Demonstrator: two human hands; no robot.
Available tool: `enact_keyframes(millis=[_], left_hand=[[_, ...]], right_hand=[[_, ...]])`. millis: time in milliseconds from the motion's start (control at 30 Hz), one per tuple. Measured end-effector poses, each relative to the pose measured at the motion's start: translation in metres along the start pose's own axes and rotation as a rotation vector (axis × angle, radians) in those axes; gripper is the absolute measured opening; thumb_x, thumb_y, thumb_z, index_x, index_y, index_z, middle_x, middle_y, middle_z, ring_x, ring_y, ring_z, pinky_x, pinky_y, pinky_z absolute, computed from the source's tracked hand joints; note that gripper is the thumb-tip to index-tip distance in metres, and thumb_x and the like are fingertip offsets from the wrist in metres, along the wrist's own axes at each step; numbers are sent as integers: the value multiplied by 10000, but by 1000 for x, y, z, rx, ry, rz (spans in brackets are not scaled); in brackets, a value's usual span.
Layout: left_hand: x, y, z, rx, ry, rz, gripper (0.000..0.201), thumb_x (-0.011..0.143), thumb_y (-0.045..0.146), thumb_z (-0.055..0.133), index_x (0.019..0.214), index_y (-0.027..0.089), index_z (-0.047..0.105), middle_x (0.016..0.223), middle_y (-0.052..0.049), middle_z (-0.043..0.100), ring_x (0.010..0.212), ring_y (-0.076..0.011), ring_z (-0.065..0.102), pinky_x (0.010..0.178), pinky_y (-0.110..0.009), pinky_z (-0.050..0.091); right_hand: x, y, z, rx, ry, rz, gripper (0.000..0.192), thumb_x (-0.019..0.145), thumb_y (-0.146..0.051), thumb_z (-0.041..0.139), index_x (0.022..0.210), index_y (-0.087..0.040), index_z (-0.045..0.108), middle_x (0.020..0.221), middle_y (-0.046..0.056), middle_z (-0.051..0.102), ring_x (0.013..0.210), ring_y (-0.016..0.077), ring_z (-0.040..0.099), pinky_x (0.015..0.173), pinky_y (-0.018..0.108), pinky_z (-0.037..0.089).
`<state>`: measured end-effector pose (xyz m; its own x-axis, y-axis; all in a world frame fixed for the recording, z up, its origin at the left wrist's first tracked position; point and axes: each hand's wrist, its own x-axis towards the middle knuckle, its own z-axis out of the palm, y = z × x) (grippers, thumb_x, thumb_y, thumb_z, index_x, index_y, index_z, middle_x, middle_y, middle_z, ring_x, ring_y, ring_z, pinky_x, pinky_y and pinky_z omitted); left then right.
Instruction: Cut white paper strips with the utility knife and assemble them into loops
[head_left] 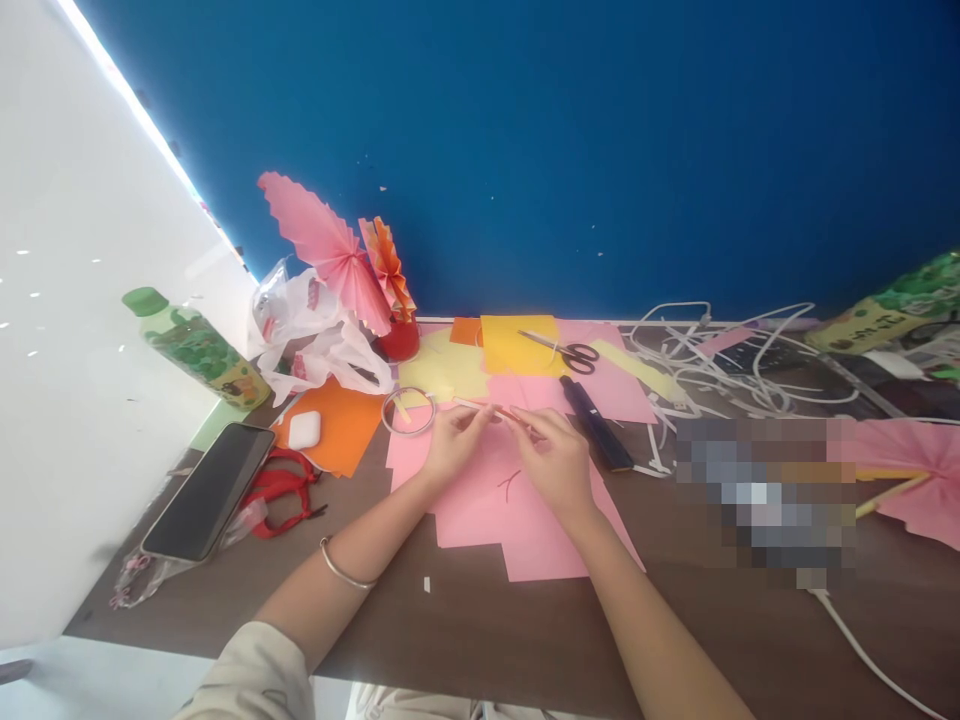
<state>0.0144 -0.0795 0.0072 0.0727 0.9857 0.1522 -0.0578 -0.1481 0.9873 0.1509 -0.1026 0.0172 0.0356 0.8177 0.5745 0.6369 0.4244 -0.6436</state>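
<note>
Between my two hands is a thin strip, orange-red in the middle with a pale end sticking out past my left fingers; it looks like narrowly folded paper. My left hand pinches it from the left, thumb and fingertips together. My right hand pinches the other end. Both hands are just above overlapping pink paper sheets. A short dark red forked thread or twig lies on the pink paper below them. Left of my left hand lies a metal ring-shaped bangle.
Scissors lie on yellow paper; a black tool rests to their right. Tangled white cables spread farther right. At left are a phone, red straps, a bottle and pink folded paper fans.
</note>
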Motion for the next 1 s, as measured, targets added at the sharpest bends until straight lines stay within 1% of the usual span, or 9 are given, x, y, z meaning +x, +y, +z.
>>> enact_keyframes(millis=[100, 267, 467, 667, 833, 1000], left_hand=[[0, -3, 1, 15, -3, 4, 292, 794, 410, 562, 784, 169, 726, 784, -74, 707, 783, -194, 637, 793, -335, 459], [0, -3, 2, 43, -11, 30, 287, 811, 387, 544, 754, 158, 709, 813, -79, 706, 821, -188, 642, 784, -315, 476], [-2, -2, 2, 67, -5, 59, 281, 816, 374, 540, 716, 158, 688, 874, -88, 706, 890, -198, 637, 820, -325, 474], [-1, -6, 1, 59, -33, 45, 275, 818, 374, 537, 755, 157, 694, 852, -88, 705, 872, -197, 636, 806, -323, 475], [0, -6, 1, 72, -21, 52, 285, 822, 371, 532, 735, 147, 686, 825, -91, 694, 825, -184, 631, 769, -304, 479], [-1, -8, 1, 104, -26, 77, 287, 836, 360, 513, 746, 150, 687, 797, -87, 687, 802, -182, 625, 759, -308, 478]], right_hand=[[-1, 4, 0, -17, -1, 48, 195, 819, -292, 561, 933, -202, 692, 768, 39, 647, 637, 142, 578, 617, 285, 479], [0, 6, 0, -21, -37, 100, 212, 826, -320, 541, 900, -205, 703, 730, 31, 620, 653, 144, 569, 624, 280, 456], [0, 7, -1, -77, -54, 138, 276, 840, -360, 498, 920, -198, 707, 640, 15, 535, 610, 139, 519, 585, 270, 419], [0, 8, -3, -152, -100, 103, 322, 854, -377, 466, 1018, -202, 681, 665, 24, 550, 587, 136, 498, 579, 268, 406], [0, 8, -4, -178, -110, 81, 332, 862, -389, 452, 1017, -207, 683, 648, 20, 524, 577, 135, 489, 555, 260, 391], [0, 8, -4, -175, -133, 60, 310, 873, -347, 437, 986, -212, 693, 662, 23, 523, 599, 138, 502, 570, 260, 394]])
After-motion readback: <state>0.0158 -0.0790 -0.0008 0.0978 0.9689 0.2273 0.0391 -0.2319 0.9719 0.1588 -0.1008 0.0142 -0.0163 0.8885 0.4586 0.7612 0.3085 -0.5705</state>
